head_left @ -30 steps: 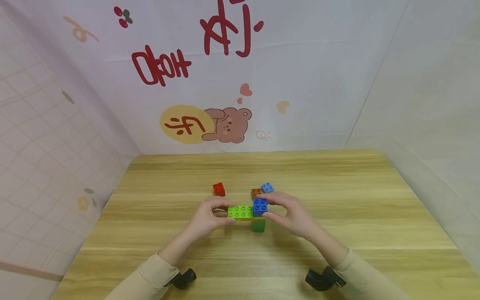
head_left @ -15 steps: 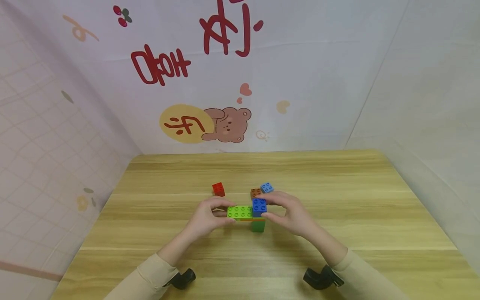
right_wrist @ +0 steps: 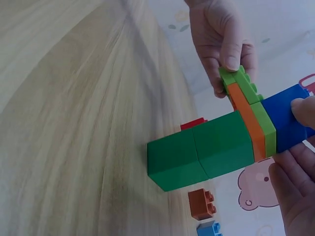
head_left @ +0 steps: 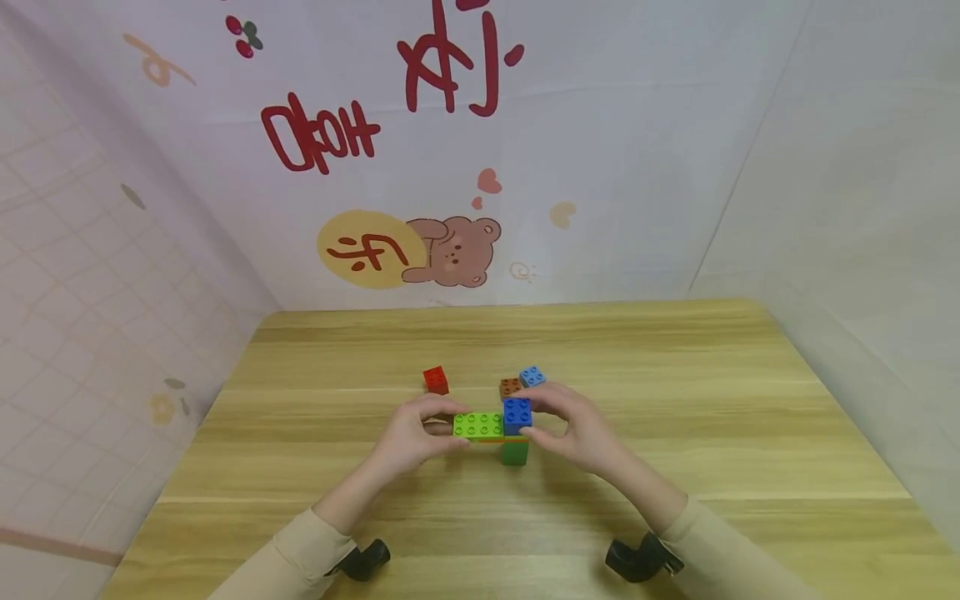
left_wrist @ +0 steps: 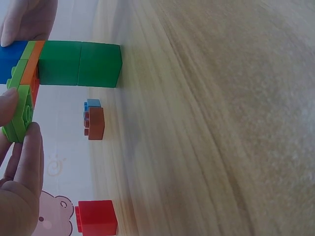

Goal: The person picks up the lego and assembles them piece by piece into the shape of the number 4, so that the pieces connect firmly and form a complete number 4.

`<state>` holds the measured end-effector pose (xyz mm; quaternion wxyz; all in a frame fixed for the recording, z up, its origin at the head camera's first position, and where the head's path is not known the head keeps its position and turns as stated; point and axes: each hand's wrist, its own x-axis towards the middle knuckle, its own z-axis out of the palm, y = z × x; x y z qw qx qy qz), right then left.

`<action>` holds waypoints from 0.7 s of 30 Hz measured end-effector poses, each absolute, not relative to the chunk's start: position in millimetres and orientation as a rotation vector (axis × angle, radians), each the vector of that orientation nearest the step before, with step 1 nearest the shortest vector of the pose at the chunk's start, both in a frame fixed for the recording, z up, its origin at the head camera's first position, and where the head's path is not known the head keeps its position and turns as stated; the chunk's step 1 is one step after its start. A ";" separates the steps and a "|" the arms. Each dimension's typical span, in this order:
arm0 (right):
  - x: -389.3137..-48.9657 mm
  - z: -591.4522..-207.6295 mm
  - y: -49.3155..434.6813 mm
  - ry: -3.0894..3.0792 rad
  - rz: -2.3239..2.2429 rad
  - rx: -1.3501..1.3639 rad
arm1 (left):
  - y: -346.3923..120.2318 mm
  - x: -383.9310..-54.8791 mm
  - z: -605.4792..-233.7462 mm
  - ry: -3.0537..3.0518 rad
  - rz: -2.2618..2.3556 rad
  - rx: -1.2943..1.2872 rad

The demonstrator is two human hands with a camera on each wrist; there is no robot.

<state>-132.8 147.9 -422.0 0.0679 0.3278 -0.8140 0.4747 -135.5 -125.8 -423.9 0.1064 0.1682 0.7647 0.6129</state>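
A stack of toy building bricks stands on the table between my hands. Two dark green bricks (right_wrist: 199,151) form its base, with an orange plate (right_wrist: 248,125) and lime green studded plates (head_left: 478,426) across the top, jutting out toward the left. On the stack's right end sits a blue brick (head_left: 517,415). My left hand (head_left: 416,429) pinches the overhanging lime end between thumb and fingers. With thumb and fingers on opposite sides, my right hand (head_left: 581,427) holds the blue brick, which lies right against the lime plate beneath it.
Behind the stack lie a brown brick (head_left: 510,387) and a light blue brick (head_left: 533,376), side by side. A red brick (head_left: 436,380) sits farther left. Beyond the wooden table (head_left: 675,358) hangs a printed white cloth (head_left: 630,167), with more pale cloth along both sides.
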 end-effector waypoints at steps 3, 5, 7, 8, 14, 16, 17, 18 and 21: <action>-133.1 -423.3 147.7 -2.430 1.496 0.999 | -125.6 -135.6 -423.7 2.249 1.809 0.490; -135.4 -427.8 149.0 -2.422 1.519 1.010 | -125.4 -135.7 -423.5 2.250 1.806 0.487; -135.5 -428.4 149.1 -2.414 1.542 1.017 | -125.3 -135.6 -423.7 2.254 1.797 0.479; -135.6 -429.0 149.1 -2.411 1.547 1.017 | -125.3 -135.6 -423.8 2.258 1.791 0.476; -135.4 -428.5 147.6 -2.437 1.547 0.980 | -125.1 -135.3 -424.1 2.259 1.783 0.455; -135.1 -427.8 147.6 -2.460 1.551 0.957 | -124.8 -135.3 -424.1 2.259 1.784 0.455; -135.1 -427.7 147.5 -2.472 1.548 0.947 | -124.7 -135.4 -424.1 2.258 1.784 0.457; -135.0 -427.3 147.4 -2.481 1.548 0.935 | -124.6 -135.5 -424.2 2.258 1.785 0.461; -135.3 -427.9 146.3 -2.487 1.514 0.928 | -125.0 -135.6 -424.9 2.254 1.791 0.478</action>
